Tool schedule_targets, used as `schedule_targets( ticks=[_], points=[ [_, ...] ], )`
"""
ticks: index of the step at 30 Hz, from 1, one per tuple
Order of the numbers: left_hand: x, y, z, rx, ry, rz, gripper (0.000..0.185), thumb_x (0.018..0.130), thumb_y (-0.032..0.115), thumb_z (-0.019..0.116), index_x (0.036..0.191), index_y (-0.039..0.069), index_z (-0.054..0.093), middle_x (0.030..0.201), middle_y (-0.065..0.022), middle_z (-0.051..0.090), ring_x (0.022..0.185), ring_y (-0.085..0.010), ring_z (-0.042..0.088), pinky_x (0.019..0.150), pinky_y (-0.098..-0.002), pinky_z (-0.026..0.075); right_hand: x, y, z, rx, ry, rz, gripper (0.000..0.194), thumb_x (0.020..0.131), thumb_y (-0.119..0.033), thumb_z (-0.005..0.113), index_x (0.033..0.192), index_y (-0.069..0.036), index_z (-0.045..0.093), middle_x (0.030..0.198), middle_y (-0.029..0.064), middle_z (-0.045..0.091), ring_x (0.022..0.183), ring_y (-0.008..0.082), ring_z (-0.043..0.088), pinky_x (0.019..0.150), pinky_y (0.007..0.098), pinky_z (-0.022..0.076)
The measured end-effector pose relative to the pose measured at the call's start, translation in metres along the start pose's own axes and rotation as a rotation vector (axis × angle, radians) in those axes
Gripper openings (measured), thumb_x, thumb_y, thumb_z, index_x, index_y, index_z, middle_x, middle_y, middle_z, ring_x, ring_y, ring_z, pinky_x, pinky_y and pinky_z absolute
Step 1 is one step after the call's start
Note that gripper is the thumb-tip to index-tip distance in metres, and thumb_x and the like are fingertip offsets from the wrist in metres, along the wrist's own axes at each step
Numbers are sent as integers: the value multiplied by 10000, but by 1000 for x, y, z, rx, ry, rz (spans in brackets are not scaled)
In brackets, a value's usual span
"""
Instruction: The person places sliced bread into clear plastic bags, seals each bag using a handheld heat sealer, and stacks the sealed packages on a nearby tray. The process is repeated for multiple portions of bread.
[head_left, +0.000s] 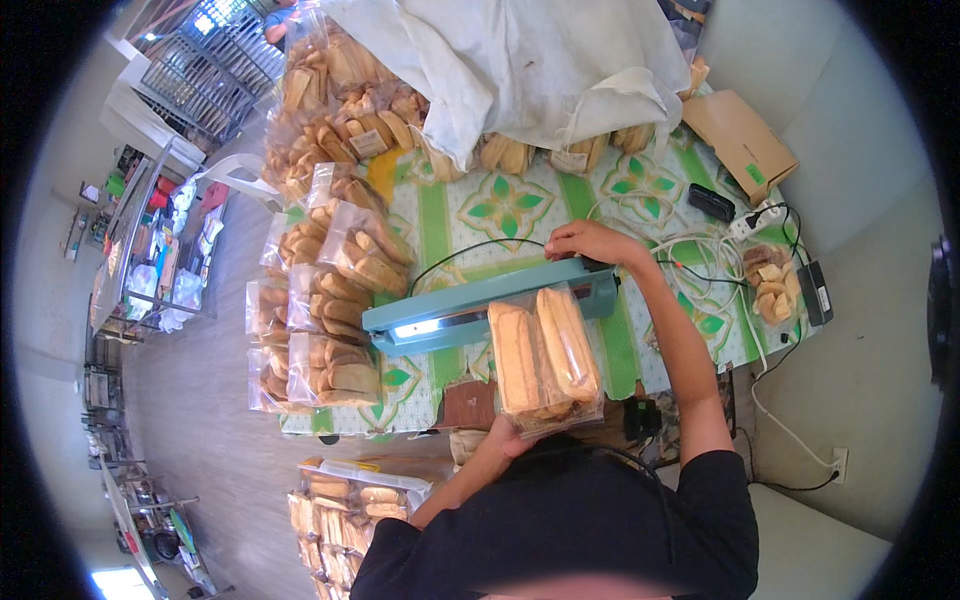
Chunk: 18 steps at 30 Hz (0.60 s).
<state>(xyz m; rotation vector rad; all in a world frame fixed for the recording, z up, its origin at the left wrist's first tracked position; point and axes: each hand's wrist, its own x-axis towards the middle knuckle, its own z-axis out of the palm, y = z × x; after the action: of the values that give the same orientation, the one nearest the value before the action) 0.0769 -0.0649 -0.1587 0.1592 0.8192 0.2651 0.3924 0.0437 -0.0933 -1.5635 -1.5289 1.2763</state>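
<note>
A teal impulse heat sealer (442, 307) lies across a table with a green and white patterned cover. My right hand (581, 241) rests on the right end of its upper arm, fingers bent. My left hand (512, 437) is under the near end of a clear plastic bag of long toasted bread slices (546, 356) and supports it; most of its fingers are hidden by the bag. The bag's far edge lies at the sealer's jaw. To the left, several filled bread bags (345, 375) stand close together.
A white cloth (540, 67) covers more bread bags at the back. On the right are a cardboard box (739, 142), coiled cables (697, 247), a power strip (756, 219) and a small bread bag (771, 285). A crate of bagged bread (337, 517) is below left.
</note>
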Motion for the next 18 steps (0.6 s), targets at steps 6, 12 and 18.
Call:
schedule_targets(
  ticks=[6,12,18],
  points=[
    [0,0,-4,24,-58,8,566,990,399,447,1446,78,353,1460,-187,392,1289,-387,443,1049,-608,385,1,1,0,-59,8,-8,381,904,-369,586,884,-9,709,809,88,690,773,172,615,728,308,461],
    [-2,1,2,-72,35,-36,567,986,404,456,1442,83,361,1446,-182,414,1282,-381,454,1055,-588,391,0,1,0,-51,11,-12,385,898,-375,588,875,-8,703,802,85,688,767,170,615,725,306,460],
    [-3,3,5,-73,21,-43,561,983,408,459,1433,84,375,1436,-176,429,1273,-374,465,1042,-581,404,-1,0,1,-14,15,-4,371,892,-366,599,865,-8,693,799,77,684,771,164,617,724,301,462]
  ],
)
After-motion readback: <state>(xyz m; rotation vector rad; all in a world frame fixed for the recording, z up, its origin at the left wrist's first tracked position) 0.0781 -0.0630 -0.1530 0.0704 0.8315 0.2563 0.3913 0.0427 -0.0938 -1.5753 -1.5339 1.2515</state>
